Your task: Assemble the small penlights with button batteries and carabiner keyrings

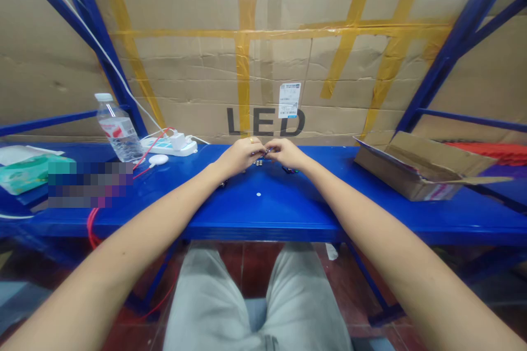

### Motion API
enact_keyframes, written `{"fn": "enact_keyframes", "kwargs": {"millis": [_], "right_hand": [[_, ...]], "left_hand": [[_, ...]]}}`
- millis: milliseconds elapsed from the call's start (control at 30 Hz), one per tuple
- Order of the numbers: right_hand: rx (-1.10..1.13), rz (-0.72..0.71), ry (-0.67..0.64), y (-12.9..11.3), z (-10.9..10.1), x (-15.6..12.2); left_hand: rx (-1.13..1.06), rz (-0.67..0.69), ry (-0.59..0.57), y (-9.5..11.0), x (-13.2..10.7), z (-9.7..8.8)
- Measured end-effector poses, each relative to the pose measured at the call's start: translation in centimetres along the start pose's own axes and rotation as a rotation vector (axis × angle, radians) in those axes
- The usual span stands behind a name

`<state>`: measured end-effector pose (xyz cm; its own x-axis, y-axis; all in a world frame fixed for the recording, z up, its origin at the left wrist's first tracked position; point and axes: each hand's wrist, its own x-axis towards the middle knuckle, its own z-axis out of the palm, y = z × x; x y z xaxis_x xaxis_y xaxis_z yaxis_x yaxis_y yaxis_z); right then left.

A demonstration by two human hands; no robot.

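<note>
My left hand (244, 154) and my right hand (285, 153) meet over the blue table (230, 211), fingertips pinched together around something small and dark (267, 152). Its kind is too small to make out. Just below the fingers lie a few small silvery pieces (258, 163). Beside my right hand is a cluster of small dark, colourful items (290, 170), partly hidden by the wrist. Another dark bit (223, 183) shows by my left forearm. A small white round spot (258, 194) is on the tabletop nearer to me.
An open cardboard box (395, 170) stands at the right, with red material (489, 152) behind it. To the left are a water bottle (118, 130), a white power strip (168, 145), a red cable (94, 227) and a green tissue pack (28, 170). A large cardboard sheet (197, 82) rises behind.
</note>
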<state>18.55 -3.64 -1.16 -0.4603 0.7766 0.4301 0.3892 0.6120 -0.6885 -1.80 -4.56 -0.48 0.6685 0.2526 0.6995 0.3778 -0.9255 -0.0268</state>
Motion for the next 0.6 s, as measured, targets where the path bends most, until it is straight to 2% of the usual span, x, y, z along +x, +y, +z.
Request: {"fn": "enact_keyframes", "kwargs": {"millis": [100,233,300,400,467,600], "right_hand": [[0.038,0.009,0.005,0.0,0.0,0.0],[0.024,0.005,0.028,0.1,-0.2,0.0],[-0.008,0.005,0.026,0.1,-0.4,-0.1],[-0.1,-0.005,0.029,-0.1,-0.7,-0.3],[-0.161,-0.012,0.035,-0.2,-0.9,-0.3],[-0.264,-0.027,0.041,-0.3,-1.0,-0.4]], "left_hand": [[-0.009,-0.016,0.04,0.2,0.1,-0.2],[0.001,-0.207,0.063,-0.1,0.0,-0.5],[0.016,-0.281,0.015,-0.9,-0.4,-0.5],[0.013,-0.318,-0.116,-2.0,-1.0,-0.1],[-0.009,-0.339,-0.141,-2.2,-1.2,0.0],[-0.067,-0.364,-0.042,-0.8,-0.7,0.1]]}}
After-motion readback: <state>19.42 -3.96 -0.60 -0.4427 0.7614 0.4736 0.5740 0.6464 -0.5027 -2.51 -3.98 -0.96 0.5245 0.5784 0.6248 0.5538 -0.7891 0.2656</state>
